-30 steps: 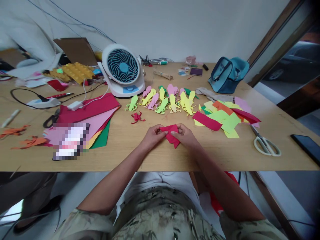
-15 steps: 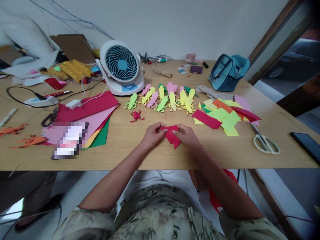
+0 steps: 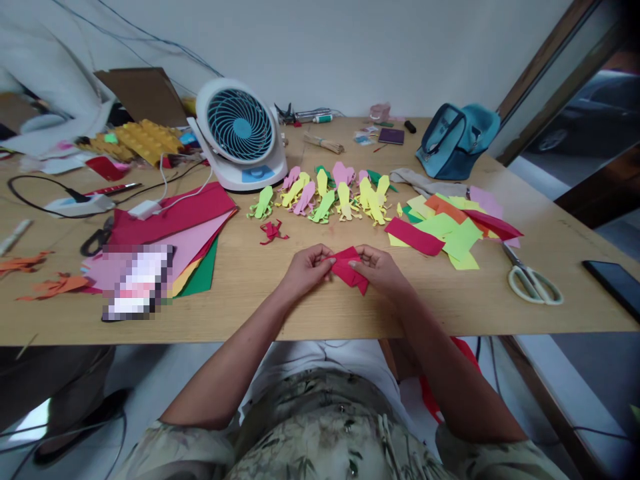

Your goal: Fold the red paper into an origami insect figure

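Observation:
A partly folded piece of red paper [image 3: 349, 269] is held just above the table's near edge, with a loose pointed flap toward me. My left hand [image 3: 309, 268] pinches its left side between thumb and fingers. At its right side, my right hand [image 3: 377, 267] grips the paper, thumb lying on top. Beyond the hands sits a small red folded paper figure [image 3: 273, 231]. Several folded paper figures in yellow, green and pink, such as a yellow one [image 3: 345, 202], stand in a cluster farther back.
Coloured paper pieces [image 3: 463, 240] and white-handled scissors [image 3: 535, 283] lie to the right, near a phone [image 3: 613, 283]. A white fan [image 3: 243, 133] stands behind at left. Large coloured sheets [image 3: 200, 267], a power strip [image 3: 80, 205] and orange paper figures [image 3: 63, 285] are at left. A blue bag [image 3: 457, 143] stands at back right.
The red paper has turned slightly between my hands, its lower point swinging to the right. Both hands keep their hold in nearly the same place. The view has shifted a little.

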Action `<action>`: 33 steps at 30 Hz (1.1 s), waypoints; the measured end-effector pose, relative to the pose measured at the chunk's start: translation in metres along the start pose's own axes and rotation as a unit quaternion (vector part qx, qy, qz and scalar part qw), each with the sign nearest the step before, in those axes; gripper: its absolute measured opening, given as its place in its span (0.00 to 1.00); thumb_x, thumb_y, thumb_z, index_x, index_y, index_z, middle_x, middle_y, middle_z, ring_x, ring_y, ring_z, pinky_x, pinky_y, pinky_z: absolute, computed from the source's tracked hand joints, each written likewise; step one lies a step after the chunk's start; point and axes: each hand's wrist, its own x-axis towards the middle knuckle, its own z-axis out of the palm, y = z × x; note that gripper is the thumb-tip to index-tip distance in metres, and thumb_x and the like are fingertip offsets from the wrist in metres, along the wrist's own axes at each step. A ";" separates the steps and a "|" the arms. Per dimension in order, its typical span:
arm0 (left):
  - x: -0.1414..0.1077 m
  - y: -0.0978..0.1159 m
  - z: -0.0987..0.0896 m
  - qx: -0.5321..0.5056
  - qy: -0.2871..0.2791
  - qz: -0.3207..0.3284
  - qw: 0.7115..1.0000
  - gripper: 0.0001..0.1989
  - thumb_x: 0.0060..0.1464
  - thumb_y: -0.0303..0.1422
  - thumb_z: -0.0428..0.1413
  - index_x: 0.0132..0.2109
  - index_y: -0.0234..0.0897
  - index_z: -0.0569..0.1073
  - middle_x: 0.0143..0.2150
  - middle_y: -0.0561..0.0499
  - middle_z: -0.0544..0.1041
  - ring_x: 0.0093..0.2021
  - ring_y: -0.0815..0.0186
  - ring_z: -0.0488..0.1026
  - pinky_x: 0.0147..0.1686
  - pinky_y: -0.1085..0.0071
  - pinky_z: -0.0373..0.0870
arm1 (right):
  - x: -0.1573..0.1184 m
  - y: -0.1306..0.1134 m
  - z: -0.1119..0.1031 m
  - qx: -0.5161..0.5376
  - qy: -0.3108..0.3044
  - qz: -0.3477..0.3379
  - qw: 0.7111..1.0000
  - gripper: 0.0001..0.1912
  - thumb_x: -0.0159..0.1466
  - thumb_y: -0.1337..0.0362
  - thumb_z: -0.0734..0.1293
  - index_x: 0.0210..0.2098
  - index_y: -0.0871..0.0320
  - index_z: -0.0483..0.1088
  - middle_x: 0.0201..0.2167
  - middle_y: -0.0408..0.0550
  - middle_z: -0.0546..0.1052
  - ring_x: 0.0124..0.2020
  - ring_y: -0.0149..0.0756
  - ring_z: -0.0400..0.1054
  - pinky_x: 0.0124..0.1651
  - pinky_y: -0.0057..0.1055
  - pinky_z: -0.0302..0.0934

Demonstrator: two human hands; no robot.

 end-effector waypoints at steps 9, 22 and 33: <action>-0.002 0.001 0.008 -0.026 -0.020 0.013 0.999 0.10 0.53 0.36 0.60 0.34 0.35 0.68 0.21 0.60 0.67 0.18 0.77 0.62 0.20 0.80 0.55 | 0.001 0.002 0.006 0.007 0.002 0.009 1.000 0.16 0.50 0.57 0.77 0.33 0.55 0.71 0.27 0.40 0.77 0.26 0.30 0.70 0.28 0.25 0.66; -0.001 0.000 0.002 -0.109 -0.014 0.060 0.992 0.18 0.53 0.44 0.64 0.42 0.35 0.74 0.22 0.59 0.68 0.15 0.78 0.60 0.15 0.80 0.57 | -0.004 -0.006 0.003 0.039 0.005 -0.020 0.999 0.18 0.53 0.49 0.75 0.36 0.54 0.74 0.34 0.45 0.78 0.34 0.35 0.73 0.35 0.30 0.67; -0.005 0.010 -0.001 -0.127 -0.051 0.027 0.990 0.23 0.51 0.50 0.65 0.37 0.32 0.75 0.20 0.55 0.72 0.17 0.73 0.68 0.19 0.78 0.66 | -0.007 -0.007 -0.003 -0.013 0.010 -0.047 0.999 0.12 0.57 0.52 0.72 0.29 0.53 0.73 0.35 0.47 0.79 0.37 0.39 0.72 0.37 0.33 0.68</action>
